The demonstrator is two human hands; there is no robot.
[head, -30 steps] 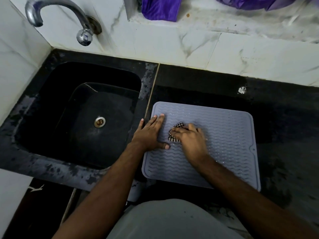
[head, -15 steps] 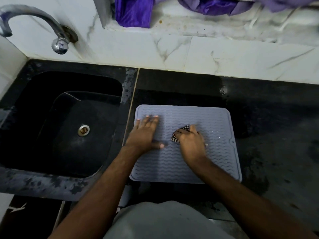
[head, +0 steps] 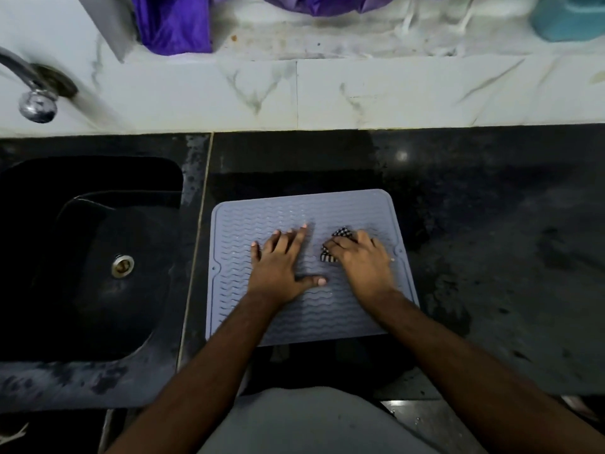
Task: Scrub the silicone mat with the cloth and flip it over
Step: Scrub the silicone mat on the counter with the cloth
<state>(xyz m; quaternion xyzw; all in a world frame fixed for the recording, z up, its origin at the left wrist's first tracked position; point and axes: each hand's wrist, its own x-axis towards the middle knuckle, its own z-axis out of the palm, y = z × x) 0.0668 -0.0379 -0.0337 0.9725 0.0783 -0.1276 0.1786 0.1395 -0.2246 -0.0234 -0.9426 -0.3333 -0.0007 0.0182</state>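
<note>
grey silicone mat [head: 353, 211] flat on the table [head: 491, 257], just right of the sink [head: 193, 224]; left hand [head: 281, 267] flat on mat, fingers spread; right hand [head: 363, 260] curled round checked cloth [head: 340, 232] on mat

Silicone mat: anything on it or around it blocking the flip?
Only the hands. The left hand presses flat on the silicone mat; the right hand holds the checkered cloth on it. The countertop around it shows no visible obstacle.

Our right hand [head: 363, 262] has carried the checked cloth [head: 340, 234] rightward across the mat [head: 327, 309], toward its right edge. Our left hand [head: 281, 263], flat, now rests further in from the left edge.
</note>
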